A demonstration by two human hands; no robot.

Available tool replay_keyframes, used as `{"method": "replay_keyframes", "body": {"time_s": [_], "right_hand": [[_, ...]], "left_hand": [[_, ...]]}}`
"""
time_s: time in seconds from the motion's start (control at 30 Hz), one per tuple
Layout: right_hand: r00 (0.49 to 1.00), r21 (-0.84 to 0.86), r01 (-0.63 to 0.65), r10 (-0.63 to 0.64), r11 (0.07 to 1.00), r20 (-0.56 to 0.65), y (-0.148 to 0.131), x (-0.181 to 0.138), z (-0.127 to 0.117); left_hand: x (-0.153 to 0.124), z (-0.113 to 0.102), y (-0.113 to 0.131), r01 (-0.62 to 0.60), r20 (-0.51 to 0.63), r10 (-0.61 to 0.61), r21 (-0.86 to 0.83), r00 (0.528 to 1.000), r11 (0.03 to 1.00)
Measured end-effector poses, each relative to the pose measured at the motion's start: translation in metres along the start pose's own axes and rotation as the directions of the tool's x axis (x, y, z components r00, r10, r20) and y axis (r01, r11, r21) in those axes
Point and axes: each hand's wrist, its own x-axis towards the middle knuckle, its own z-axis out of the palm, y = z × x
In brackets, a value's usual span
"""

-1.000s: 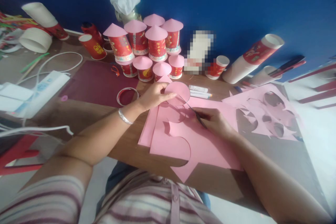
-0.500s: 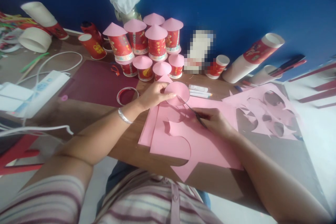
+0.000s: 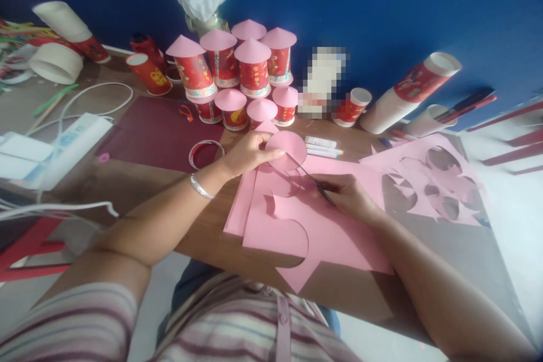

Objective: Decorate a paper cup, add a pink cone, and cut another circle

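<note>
My left hand (image 3: pixel 252 154) pinches a pink paper disc (image 3: pixel 285 148) at its left edge, thumb on top, raised above the sheets. In my right hand (image 3: pixel 350 197) is a pair of scissors (image 3: pixel 321 188), fingers closed round the dark handles. The thin blades reach up and left to the disc's lower part, near its middle; whether they are parted I cannot make out. Below both hands lie stacked pink paper sheets (image 3: pixel 335 237), the top one with a curved cutout along its left side.
Red paper cups with pink cone tops (image 3: pixel 253 70) stand grouped at the back. Cut pink scraps (image 3: pixel 411 181) lie right, near a tilted cup stack (image 3: pixel 407 93). Markers (image 3: pixel 322 150), a tape ring (image 3: pixel 206 156) and a white power strip (image 3: pixel 63 150) with cables are around the table.
The scissors' blades have shifted slightly against the disc, and the disc has moved very little. Both hands stay almost in place with their holds unchanged.
</note>
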Motion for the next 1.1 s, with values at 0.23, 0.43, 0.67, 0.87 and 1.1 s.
{"method": "replay_keyframes", "body": {"time_s": [0.23,0.43,0.67,0.87,1.1], "right_hand": [[1.0,-0.01,0.016,-0.016,1.0,-0.014,0.0016,0.0003,0.0001],[0.999,0.007,-0.036,0.037,0.999,-0.014,-0.0001,-0.0003,0.0005],[0.999,0.068,-0.016,0.014,0.998,0.034,-0.0035,-0.0011,0.0012],[0.999,0.055,-0.023,0.021,0.998,0.03,-0.0021,-0.0011,0.0006],[1.0,0.063,0.006,-0.008,0.998,0.03,-0.0004,-0.0005,0.001]], "left_hand": [[0.0006,-0.002,-0.0044,0.039,0.023,-0.038,-0.043,0.999,0.998],[0.0002,-0.0018,-0.0041,0.045,0.026,-0.044,-0.067,0.999,0.997],[0.0001,0.0001,0.0014,0.025,0.01,-0.024,-0.04,1.0,0.999],[0.0014,-0.0008,-0.001,0.019,-0.014,-0.02,-0.067,1.0,0.998],[0.0007,-0.001,-0.0022,0.052,-0.004,-0.053,-0.164,0.999,0.985]]}}
